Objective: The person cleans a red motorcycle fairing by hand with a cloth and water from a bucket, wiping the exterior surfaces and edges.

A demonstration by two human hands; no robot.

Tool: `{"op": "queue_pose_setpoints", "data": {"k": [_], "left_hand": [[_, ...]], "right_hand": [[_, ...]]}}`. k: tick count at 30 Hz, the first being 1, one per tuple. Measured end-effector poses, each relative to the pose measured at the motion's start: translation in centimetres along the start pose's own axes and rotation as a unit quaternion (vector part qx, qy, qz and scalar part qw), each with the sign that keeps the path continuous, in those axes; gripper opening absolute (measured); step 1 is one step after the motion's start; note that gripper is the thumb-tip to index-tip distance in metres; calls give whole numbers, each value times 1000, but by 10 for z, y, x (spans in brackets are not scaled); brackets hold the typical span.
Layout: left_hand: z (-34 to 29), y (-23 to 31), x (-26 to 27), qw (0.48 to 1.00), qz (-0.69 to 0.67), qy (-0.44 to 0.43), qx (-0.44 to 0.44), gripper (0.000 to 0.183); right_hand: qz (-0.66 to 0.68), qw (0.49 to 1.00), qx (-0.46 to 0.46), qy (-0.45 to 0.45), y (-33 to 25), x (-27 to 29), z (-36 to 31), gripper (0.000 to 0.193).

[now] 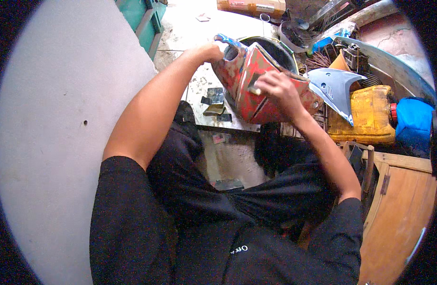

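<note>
A worn red motorcycle body panel (261,102), with brown and grey patches where paint is off, sits tilted over a dark round basin (281,56). My left hand (213,52) is closed on its upper left end, beside a round hole; the fingertips are hidden behind it. Against the red face, my right hand (278,89) pinches a small dark piece of sandpaper (253,81), fingers bent and slightly blurred. Several dark and tan sandpaper pieces (215,96) lie on the white tiled surface (195,84), just left of the panel.
To the right stand a grey panel (333,90), a dirty yellow jerrycan (369,114) and a blue bag-like thing (415,122). A wooden cabinet (399,204) is at lower right. A pale wall (61,142) fills the left. A cardboard box (252,6) lies at the back.
</note>
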State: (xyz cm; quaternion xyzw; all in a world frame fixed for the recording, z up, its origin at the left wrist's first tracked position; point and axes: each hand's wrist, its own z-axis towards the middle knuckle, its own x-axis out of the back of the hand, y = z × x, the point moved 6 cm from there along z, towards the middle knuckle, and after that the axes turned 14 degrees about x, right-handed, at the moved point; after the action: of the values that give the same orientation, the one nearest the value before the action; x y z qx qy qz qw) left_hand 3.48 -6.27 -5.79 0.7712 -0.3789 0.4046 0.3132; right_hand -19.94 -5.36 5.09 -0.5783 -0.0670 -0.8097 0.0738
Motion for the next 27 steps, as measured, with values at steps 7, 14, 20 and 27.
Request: {"op": "queue_pose_setpoints", "data": {"k": [7,14,20,27], "left_hand": [[1,-15,-3,983,156,54,-86,36],[-4,-2,6,997,66,17,-21,35],[-17,7,12,1000,-21,8,18,34],[-20,-3,14,996,-64,7,69,36]], "right_hand": [[26,999,20,2,-7,7,18,21],[53,997,-18,53,12,13,7,16],[37,999,-11,22,12,11,-5,16],[80,994,62,-30,-14,-6,-3,20]]}}
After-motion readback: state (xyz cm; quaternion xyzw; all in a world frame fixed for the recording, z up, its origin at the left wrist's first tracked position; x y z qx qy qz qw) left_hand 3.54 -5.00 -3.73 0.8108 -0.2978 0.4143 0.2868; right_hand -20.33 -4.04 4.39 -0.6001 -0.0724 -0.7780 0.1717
